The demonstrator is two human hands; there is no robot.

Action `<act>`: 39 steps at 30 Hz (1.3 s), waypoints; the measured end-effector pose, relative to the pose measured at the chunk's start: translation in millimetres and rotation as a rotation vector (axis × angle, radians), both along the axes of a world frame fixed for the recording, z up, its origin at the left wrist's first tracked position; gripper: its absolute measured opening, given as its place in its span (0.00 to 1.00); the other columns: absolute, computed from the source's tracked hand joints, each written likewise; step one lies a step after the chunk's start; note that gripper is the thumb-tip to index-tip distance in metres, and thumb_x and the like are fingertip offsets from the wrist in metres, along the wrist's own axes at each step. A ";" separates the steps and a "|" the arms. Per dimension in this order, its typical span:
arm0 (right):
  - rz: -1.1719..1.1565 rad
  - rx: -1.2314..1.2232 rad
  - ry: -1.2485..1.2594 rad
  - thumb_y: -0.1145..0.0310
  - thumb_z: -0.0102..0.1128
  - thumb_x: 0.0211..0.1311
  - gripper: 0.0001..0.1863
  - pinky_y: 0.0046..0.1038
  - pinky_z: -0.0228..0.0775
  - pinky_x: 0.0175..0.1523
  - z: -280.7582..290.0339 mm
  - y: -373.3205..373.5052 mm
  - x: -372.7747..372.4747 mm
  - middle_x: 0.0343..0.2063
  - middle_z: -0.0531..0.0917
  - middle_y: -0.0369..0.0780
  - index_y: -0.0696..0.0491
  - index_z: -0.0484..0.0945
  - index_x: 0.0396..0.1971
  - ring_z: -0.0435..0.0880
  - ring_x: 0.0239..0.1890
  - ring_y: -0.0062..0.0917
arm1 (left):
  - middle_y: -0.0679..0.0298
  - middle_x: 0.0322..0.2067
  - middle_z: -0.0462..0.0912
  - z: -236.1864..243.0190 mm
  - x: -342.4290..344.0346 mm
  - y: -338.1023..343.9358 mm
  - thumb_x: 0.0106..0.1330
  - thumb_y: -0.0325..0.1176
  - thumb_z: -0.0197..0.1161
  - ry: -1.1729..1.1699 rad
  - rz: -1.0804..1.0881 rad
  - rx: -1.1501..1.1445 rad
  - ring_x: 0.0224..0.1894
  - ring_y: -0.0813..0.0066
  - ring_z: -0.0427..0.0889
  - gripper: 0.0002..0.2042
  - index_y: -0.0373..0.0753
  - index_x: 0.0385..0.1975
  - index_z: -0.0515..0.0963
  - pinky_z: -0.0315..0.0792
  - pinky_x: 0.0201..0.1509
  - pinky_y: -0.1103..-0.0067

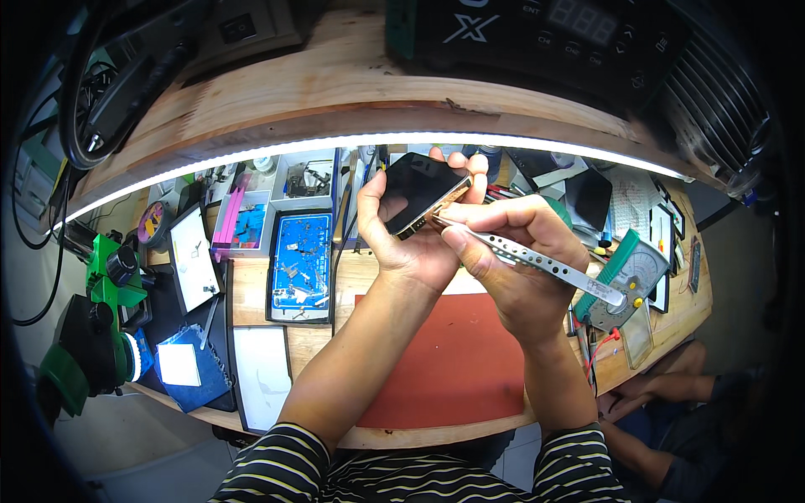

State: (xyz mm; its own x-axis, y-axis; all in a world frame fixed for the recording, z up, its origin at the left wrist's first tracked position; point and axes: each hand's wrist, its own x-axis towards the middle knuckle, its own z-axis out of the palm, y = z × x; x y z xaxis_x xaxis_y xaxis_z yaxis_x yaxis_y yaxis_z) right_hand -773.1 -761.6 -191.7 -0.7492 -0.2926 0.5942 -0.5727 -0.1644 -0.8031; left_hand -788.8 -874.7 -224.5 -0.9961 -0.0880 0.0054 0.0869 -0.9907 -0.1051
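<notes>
Overhead shelf (335, 67), one: thick, pale wood with the grain showing, spanning the upper part of my view, front edge bowed by the lens. On it: a black box (503, 63) with a display and buttons, right of centre; a second box (251, 33) with a rocker switch, toward my left.
Strip light (394, 141), one: white, lit, long, following the shelf's front edge from my left to my right.
Workbench (251, 289), one: light wood, lower than the shelf, near edge toward me, crowded along its far side.
Floor (521, 446): pale tiles, joint lines visible, beyond the bench's near edge; greyer and dimmer at my right.
</notes>
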 end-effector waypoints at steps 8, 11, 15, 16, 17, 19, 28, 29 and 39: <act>-0.077 0.127 0.112 0.85 0.66 0.54 0.10 0.24 0.80 0.47 -1.3 2.5 -0.5 0.35 0.85 0.46 0.62 0.75 0.34 0.85 0.39 0.23 | 0.51 0.38 0.76 1.0 0.2 0.4 0.55 0.57 0.55 -0.013 0.031 -0.051 0.47 0.55 0.75 0.29 0.32 0.40 0.72 0.71 0.56 0.61; -0.118 0.171 0.148 0.85 0.67 0.53 0.10 0.24 0.80 0.46 -1.1 3.5 0.5 0.35 0.85 0.45 0.62 0.76 0.34 0.85 0.39 0.23 | 0.51 0.38 0.75 3.5 0.3 0.4 0.55 0.57 0.55 0.010 0.002 0.021 0.45 0.56 0.75 0.29 0.32 0.39 0.72 0.71 0.55 0.61; -0.195 0.098 0.189 0.77 0.71 0.50 0.09 0.18 0.75 0.32 -4.0 -1.5 -1.9 0.26 0.86 0.38 0.55 0.80 0.31 0.84 0.28 0.14 | 0.51 0.38 0.75 3.4 0.8 -0.2 0.55 0.58 0.53 -0.034 0.038 -0.092 0.46 0.54 0.75 0.29 0.34 0.41 0.71 0.72 0.53 0.61; -0.196 0.095 0.207 0.77 0.71 0.50 0.09 0.18 0.75 0.32 -4.4 -1.3 -2.2 0.26 0.86 0.39 0.55 0.80 0.31 0.84 0.27 0.15 | 0.51 0.38 0.76 2.5 0.4 -0.2 0.56 0.58 0.53 -0.037 0.048 -0.091 0.46 0.54 0.75 0.29 0.35 0.42 0.71 0.72 0.53 0.61; -0.214 0.117 0.240 0.77 0.71 0.50 0.09 0.19 0.75 0.32 -4.7 -1.1 -2.7 0.26 0.86 0.39 0.55 0.80 0.31 0.84 0.27 0.16 | 0.51 0.38 0.76 1.5 -0.1 -0.2 0.56 0.59 0.53 -0.050 0.072 -0.117 0.46 0.53 0.75 0.29 0.35 0.42 0.71 0.72 0.53 0.60; -0.227 0.150 0.265 0.77 0.70 0.50 0.08 0.19 0.75 0.32 -4.6 1.0 -2.7 0.25 0.86 0.40 0.55 0.79 0.30 0.85 0.27 0.17 | 0.51 0.39 0.77 -0.9 -1.5 -0.4 0.56 0.59 0.53 -0.022 0.082 -0.140 0.46 0.53 0.76 0.30 0.35 0.44 0.71 0.72 0.53 0.60; -0.213 0.136 0.217 0.77 0.70 0.49 0.08 0.19 0.74 0.30 -1.2 1.5 -3.8 0.25 0.86 0.39 0.54 0.78 0.28 0.85 0.26 0.17 | 0.50 0.39 0.79 -4.2 -1.9 -0.9 0.56 0.59 0.54 0.056 0.070 -0.140 0.47 0.47 0.79 0.30 0.36 0.45 0.73 0.73 0.52 0.59; -0.204 0.133 0.203 0.77 0.71 0.49 0.08 0.19 0.74 0.30 -0.6 2.1 -3.7 0.24 0.85 0.39 0.54 0.78 0.28 0.85 0.26 0.17 | 0.50 0.39 0.78 -4.4 -1.7 -0.9 0.56 0.59 0.53 0.055 0.066 -0.136 0.46 0.47 0.78 0.30 0.36 0.45 0.73 0.74 0.51 0.59; -0.083 0.069 -0.166 0.76 0.68 0.54 0.07 0.15 0.72 0.35 14.5 30.3 8.0 0.25 0.83 0.35 0.58 0.77 0.28 0.81 0.29 0.12 | 0.45 0.44 0.79 13.5 10.2 -0.2 0.60 0.53 0.46 0.005 0.131 -0.279 0.49 0.45 0.79 0.26 0.36 0.47 0.70 0.78 0.48 0.60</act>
